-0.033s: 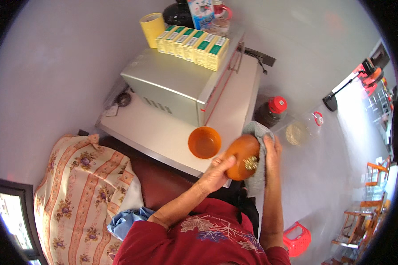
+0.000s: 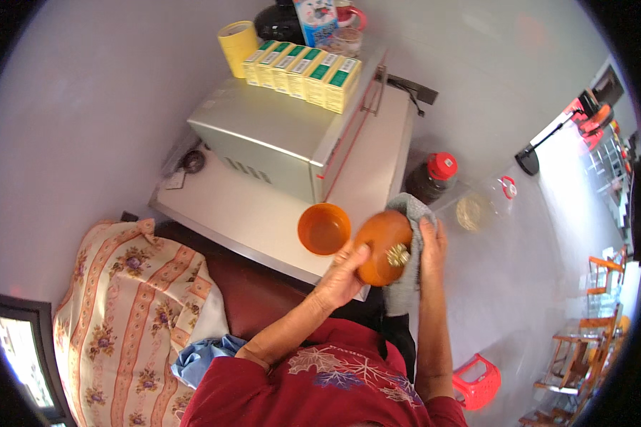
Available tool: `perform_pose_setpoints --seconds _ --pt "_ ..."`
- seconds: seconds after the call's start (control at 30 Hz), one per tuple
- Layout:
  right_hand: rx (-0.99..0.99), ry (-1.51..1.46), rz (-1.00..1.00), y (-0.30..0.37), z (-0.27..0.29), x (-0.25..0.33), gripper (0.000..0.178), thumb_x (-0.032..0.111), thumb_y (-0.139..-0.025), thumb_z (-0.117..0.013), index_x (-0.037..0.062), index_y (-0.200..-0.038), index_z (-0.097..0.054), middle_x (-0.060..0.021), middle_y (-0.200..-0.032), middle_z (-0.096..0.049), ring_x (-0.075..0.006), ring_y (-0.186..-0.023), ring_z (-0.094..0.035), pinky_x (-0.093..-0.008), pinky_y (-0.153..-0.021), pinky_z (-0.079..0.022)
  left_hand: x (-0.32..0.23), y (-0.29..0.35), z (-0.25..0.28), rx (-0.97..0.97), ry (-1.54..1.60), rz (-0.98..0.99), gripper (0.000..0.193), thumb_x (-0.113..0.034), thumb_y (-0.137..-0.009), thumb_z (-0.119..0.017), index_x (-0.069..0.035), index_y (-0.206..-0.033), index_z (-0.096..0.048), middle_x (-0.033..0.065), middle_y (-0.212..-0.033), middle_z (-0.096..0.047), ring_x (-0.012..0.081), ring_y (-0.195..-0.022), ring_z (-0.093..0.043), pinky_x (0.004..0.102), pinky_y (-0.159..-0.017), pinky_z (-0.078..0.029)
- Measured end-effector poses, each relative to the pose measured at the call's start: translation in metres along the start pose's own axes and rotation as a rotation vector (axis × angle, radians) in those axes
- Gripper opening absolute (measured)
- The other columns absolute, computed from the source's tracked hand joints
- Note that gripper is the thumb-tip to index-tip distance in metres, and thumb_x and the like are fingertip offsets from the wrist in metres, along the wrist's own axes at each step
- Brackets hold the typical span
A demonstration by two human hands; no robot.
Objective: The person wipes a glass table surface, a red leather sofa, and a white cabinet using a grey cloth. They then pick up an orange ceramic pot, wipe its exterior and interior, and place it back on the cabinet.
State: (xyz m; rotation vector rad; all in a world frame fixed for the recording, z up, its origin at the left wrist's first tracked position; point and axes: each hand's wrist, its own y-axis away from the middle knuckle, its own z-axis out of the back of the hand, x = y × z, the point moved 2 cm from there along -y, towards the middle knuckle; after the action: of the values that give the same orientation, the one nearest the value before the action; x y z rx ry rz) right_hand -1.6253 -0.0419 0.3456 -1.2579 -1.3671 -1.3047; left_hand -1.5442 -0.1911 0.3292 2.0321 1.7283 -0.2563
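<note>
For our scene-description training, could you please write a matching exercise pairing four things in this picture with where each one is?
Things:
1. orange bowl
2. orange lid
3. grey cloth
4. yellow-green boxes

Places:
A. in a row on top of the metal appliance
B. under the right hand
C. standing open on the white counter
D. gripped by the left hand

Pairs: 1-C, 2-D, 3-B, 4-A

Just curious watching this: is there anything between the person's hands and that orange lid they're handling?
On the left, nothing: the left hand grips the orange lid directly. On the right, a grey cloth lies between the right hand and the lid.
</note>
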Motion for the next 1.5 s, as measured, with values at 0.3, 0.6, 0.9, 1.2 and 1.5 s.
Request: perform_pose_setpoints --seconds 0.3,0.6,0.9,1.2,1.5 --pt "-0.116 0.527 0.573 0.068 -0.031 -0.028 0.029 0.012 -0.089 -0.051 -0.0022 -0.114 -0.046 -0.0202 -0.113 -0.046 -0.0301 -0.108 -0.046 -0.0383 -0.096 -0.034 -0.005 -0.027 0.003 -0.067 0.178 -0.127 0.043 -0.031 -0.093 -0.054 -0.015 -0.132 -0.042 0.0017 -0.132 -0.046 0.02 -0.124 -0.043 0.0431 -0.105 -0.035" --pt "-0.002 -0.52 -0.114 0.044 0.005 -0.013 0.049 0.012 -0.086 -0.063 -0.0007 -0.127 -0.041 -0.0086 -0.107 -0.058 -0.0167 -0.089 -0.058 -0.0295 -0.084 -0.047 0.0 -0.021 -0.005 0.043 0.268 0.015 0.049 -0.038 -0.09 -0.057 -0.015 -0.131 -0.043 0.0023 -0.133 -0.048 0.0197 -0.124 -0.044 0.0434 -0.104 -0.037" --pt "-0.079 -0.091 0.201 0.039 0.015 0.006 0.036 0.008 -0.084 -0.064 -0.0031 -0.116 -0.053 -0.0067 -0.098 -0.062 -0.0123 -0.086 -0.059 -0.0263 -0.077 -0.048 0.007 -0.022 0.007 -0.19 -0.248 -0.115 0.064 -0.032 -0.09 -0.059 -0.024 -0.143 -0.025 0.0016 -0.137 -0.037 0.016 -0.122 -0.039 0.0394 -0.1 -0.036" --pt "0.317 0.24 0.282 0.078 -0.026 0.005 0.039 0.01 -0.081 -0.063 -0.0042 -0.116 -0.053 -0.0158 -0.099 -0.064 -0.0168 -0.09 -0.063 -0.0283 -0.077 -0.049 0.026 -0.025 0.019 -0.134 0.167 0.156 0.067 -0.061 -0.086 -0.049 -0.013 -0.132 -0.043 0.0107 -0.121 -0.054 0.0276 -0.107 -0.055 0.0431 -0.095 -0.045" --pt "0.368 0.629 0.812 0.059 -0.046 0.02 0.039 0.003 -0.067 -0.066 0.002 -0.105 -0.06 -0.0125 -0.099 -0.053 -0.031 -0.088 -0.055 -0.0384 -0.074 -0.046 0.023 -0.023 0.02 -0.004 0.18 0.132 0.056 -0.052 -0.092 -0.045 -0.013 -0.132 -0.043 0.0093 -0.127 -0.051 0.0256 -0.115 -0.051 0.0392 -0.101 -0.041"
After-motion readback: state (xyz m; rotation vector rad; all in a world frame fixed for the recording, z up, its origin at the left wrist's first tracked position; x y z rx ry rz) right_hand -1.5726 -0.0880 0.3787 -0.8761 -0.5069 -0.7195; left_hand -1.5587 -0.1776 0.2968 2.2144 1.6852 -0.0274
